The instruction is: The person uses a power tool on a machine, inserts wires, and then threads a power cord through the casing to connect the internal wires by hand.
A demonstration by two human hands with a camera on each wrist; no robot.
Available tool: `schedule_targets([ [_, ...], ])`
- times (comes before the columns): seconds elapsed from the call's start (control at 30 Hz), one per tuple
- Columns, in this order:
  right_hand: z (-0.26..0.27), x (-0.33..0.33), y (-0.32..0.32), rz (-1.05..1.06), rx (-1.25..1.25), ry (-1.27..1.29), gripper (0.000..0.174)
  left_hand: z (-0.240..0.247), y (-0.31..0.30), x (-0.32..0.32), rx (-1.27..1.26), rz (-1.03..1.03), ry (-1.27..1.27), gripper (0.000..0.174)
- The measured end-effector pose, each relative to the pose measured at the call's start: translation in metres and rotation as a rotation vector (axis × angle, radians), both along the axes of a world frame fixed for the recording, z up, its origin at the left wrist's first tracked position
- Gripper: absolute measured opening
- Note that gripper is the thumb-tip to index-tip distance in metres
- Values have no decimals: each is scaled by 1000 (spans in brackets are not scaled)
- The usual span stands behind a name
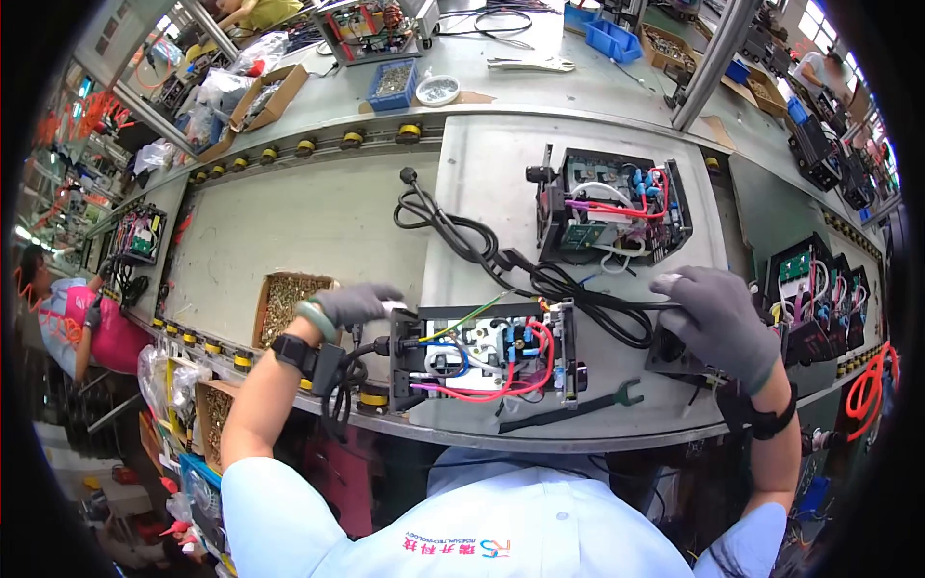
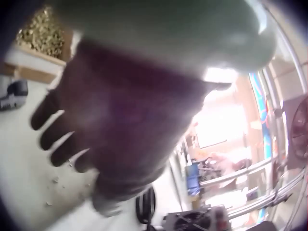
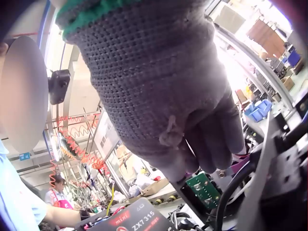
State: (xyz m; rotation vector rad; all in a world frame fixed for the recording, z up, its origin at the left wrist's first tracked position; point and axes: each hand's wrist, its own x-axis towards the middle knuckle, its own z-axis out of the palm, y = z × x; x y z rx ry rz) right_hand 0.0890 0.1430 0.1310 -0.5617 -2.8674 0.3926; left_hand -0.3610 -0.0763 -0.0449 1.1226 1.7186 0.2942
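Note:
My left hand (image 1: 356,304), in a dark grey glove, hovers at the left end of an open-topped electronic unit (image 1: 487,352), near its black power cord. The left wrist view shows its fingers spread and straight. Red and blue wires cross the unit's top, and a yellow-green wire (image 1: 472,320) sticks up from it. My right hand (image 1: 723,323), also gloved, is over a dark housing (image 1: 674,358) at the bench's right, its fingers hanging relaxed beside a coiled black cable (image 1: 597,306). A panel marked ZX7 315 (image 3: 139,219) shows below that hand in the right wrist view.
Another open unit (image 1: 617,207) stands farther back on the metal plate. A dark fork-ended tool (image 1: 573,409) lies at the front edge. A carton of small metal parts (image 1: 289,303) sits left, and more units (image 1: 819,299) stand right. Rollers (image 1: 352,140) line the conveyor.

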Motion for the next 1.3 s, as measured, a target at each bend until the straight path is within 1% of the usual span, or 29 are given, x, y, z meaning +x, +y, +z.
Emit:
schedule_targets([
  [0.07,-5,-18,-8,51,-34,-43,29,-17,-14,8,-41,-61,-338,45],
  [0.1,-7,-24,-11,78,-16,-67,32,-28,-20,5,-166,-130,-411,40],
  [0.13,-13,-27,-15,70,20,-112,34,-36,-37,3,-201,-25,-450,36],
  [0.2,-19,-32,-20,96,20,-94,32,4,-43,17,-95,-59,-288,32],
  [0.23,-21,-34,-23,132,14,-92,32,11,-52,11,-27,49,-224,33],
  [0.27,-23,-35,-25,113,-3,-103,31,17,-58,4,43,150,-160,34],
  [0.3,-23,-36,-27,89,-17,-116,29,34,-68,-4,49,428,-341,38],
  [0.33,-21,-36,-30,109,-15,-119,29,51,-75,-9,126,514,-237,33],
  [0.4,-18,-37,-34,82,-12,-170,27,59,-97,-25,145,709,-135,25],
  [0.47,-21,-34,-36,92,-16,-149,27,55,-120,-30,-13,754,-87,19],
  [0.5,-21,-34,-36,90,-35,-169,26,47,-131,-29,-65,704,-95,15],
  [0.53,-21,-34,-38,83,-54,-188,25,39,-139,-25,-141,567,-38,15],
  [0.6,-17,-39,-40,104,-61,-170,26,27,-136,-2,17,565,38,19],
  [0.63,-14,-41,-40,123,-68,-155,26,19,-129,7,101,657,8,24],
  [0.67,-12,-44,-40,99,-52,-161,26,22,-119,14,247,521,114,26],
  [0.73,-18,-54,-41,72,-18,-147,27,19,-89,23,397,393,191,29],
  [0.77,-28,-57,-42,56,-7,-144,27,23,-73,27,396,344,165,32],
  [0.8,-41,-59,-42,14,77,-207,30,30,-55,32,394,291,140,36],
  [0.83,-57,-60,-40,-34,158,-270,32,37,-38,36,293,283,61,35],
  [0.87,-79,-56,-39,-22,301,-374,39,23,-24,32,312,247,-3,38],
  [0.93,-101,-56,-40,-57,363,-554,35,7,2,25,296,130,-17,39],
  [0.97,-108,-57,-39,-90,359,-560,35,-5,13,21,263,88,-36,40],
  [1.03,-115,-61,-36,-244,332,-521,22,1,26,21,160,39,-89,40],
  [1.07,-113,-64,-33,-274,326,-527,22,8,31,21,131,24,-140,40],
  [1.13,-102,-71,-27,-287,269,-168,11,25,40,23,124,-40,-131,43],
  [1.17,-91,-79,-27,-329,263,-75,10,21,43,22,175,-49,-157,45],
  [1.2,-89,-81,-23,-347,256,-85,10,21,49,23,224,-53,-185,47],
  [1.23,-89,-82,-18,-378,246,-124,10,21,56,25,216,-66,-194,47],
  [1.3,-94,-83,-15,-403,250,-216,8,41,73,38,370,-231,140,50],
])
